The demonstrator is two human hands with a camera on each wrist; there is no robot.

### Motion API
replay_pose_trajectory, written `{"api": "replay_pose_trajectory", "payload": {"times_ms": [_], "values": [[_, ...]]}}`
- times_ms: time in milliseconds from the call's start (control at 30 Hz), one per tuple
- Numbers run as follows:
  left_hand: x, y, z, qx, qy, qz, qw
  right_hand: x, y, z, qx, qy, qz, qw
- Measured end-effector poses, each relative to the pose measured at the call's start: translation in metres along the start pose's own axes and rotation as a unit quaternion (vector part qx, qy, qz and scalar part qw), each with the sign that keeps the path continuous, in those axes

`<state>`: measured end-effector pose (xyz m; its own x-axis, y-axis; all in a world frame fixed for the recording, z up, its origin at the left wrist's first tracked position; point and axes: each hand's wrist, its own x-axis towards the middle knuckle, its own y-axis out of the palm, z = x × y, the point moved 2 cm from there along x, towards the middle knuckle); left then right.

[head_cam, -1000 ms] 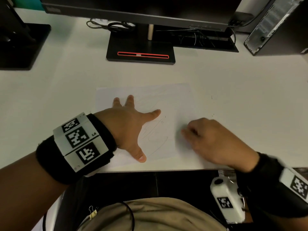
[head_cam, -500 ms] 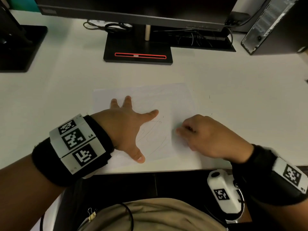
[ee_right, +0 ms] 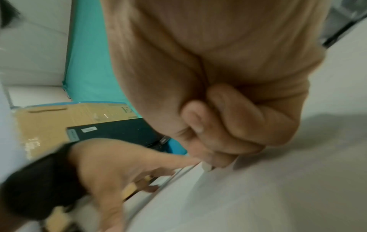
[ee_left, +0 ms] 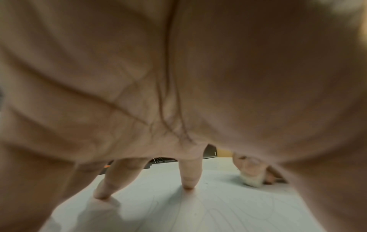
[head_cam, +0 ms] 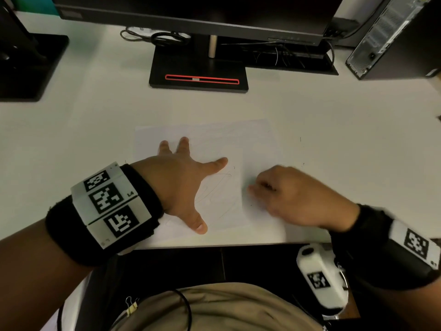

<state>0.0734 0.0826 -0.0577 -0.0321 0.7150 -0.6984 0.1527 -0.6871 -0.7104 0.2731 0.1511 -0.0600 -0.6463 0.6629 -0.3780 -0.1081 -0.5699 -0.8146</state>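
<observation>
Eraser [ee_left: 251, 180] — slightly leftward (paper [head_cam: 214, 139] unmoved)

- Small white piece [ee_left: 252, 180], pinched at the fingertips of the right hand [head_cam: 293, 197]: blurred, mostly covered, kind not tellable.
- Right hand: smeared in the head view.
- Paper [head_cam: 214, 139]: partly hidden beneath the left hand [head_cam: 181, 180]; the faint lines between the hands are unreadable.
- Monitor [head_cam: 191, 10], beyond the hands: cut by the top edge.
- Computer tower [head_cam: 393, 37], beyond the right hand: cut by the right edge.
</observation>
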Motion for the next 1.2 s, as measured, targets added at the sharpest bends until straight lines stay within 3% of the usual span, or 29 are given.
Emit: {"api": "replay_pose_trajectory", "payload": {"times_ms": [67, 200, 367, 500, 633, 767, 933, 1100, 1200], "values": [[-0.001, 0.0, 0.0, -0.002, -0.001, 0.001, 1.0, 0.004, -0.005, -0.003, 0.0, 0.009, -0.021, 1.0], [0.0, 0.001, 0.0, 0.004, -0.001, -0.001, 1.0, -0.006, 0.011, 0.013, -0.025, -0.048, 0.03, 0.998], [0.0, 0.001, 0.0, 0.001, -0.001, 0.0, 1.0, 0.013, -0.011, -0.005, -0.01, -0.003, -0.012, 1.0], [0.001, 0.001, 0.001, 0.005, 0.0, -0.003, 1.0, 0.005, 0.003, 0.009, -0.032, -0.058, 0.046, 0.997], [-0.001, 0.001, 0.0, 0.005, 0.0, -0.003, 1.0, 0.021, -0.016, -0.007, -0.006, -0.005, 0.008, 1.0], [0.0, 0.001, 0.001, 0.009, 0.001, -0.002, 1.0, 0.012, 0.0, 0.006, -0.028, -0.059, 0.047, 0.997], [0.0, 0.0, 0.0, 0.001, -0.001, -0.001, 1.0, 0.026, -0.019, -0.006, 0.009, 0.002, 0.013, 1.0], [0.001, 0.001, 0.001, 0.003, 0.002, -0.003, 1.0, 0.019, -0.007, 0.005, -0.023, -0.049, 0.064, 0.996], [-0.001, 0.001, 0.0, 0.0, 0.0, -0.002, 1.0, 0.033, -0.025, -0.007, -0.004, 0.002, 0.01, 1.0]]}}
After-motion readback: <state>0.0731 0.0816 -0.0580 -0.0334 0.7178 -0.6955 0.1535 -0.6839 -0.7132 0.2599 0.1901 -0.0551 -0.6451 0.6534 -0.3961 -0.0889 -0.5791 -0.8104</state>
